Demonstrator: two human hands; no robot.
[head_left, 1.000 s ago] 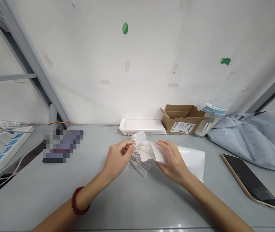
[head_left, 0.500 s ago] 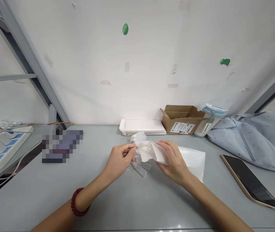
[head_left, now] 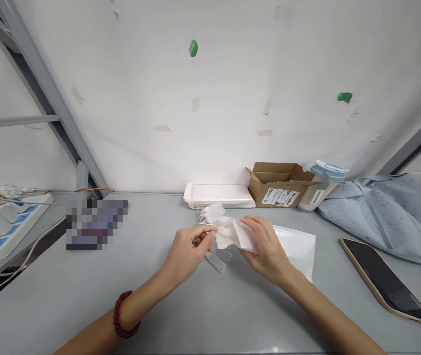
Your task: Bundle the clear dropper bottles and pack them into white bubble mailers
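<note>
In my right hand (head_left: pixel 267 249) is a white padded envelope (head_left: pixel 245 235), its open mouth turned to the left and its flap crumpled. My left hand (head_left: pixel 191 249) pinches thumb and forefinger together at that mouth; what lies between the fingertips is too small to make out. Behind and beneath the hands lie several small translucent plastic pieces (head_left: pixel 214 262) with thin loops, partly hidden. Another white padded envelope (head_left: pixel 299 249) lies flat on the table, partly under my right hand and forearm.
A stack of white envelopes (head_left: pixel 221 193) lies against the wall. To its right stand an open cardboard box (head_left: pixel 280 185) and a blue-lidded cup (head_left: pixel 321 187). Blue cloth (head_left: pixel 376 212) and a phone (head_left: pixel 386 281) lie at the right, a power strip (head_left: pixel 14 229) at the left.
My left hand has moved slightly to the right, its fingertips closer in to the envelope's mouth. My right hand holds the envelope almost still. The whole view has shifted a little.
</note>
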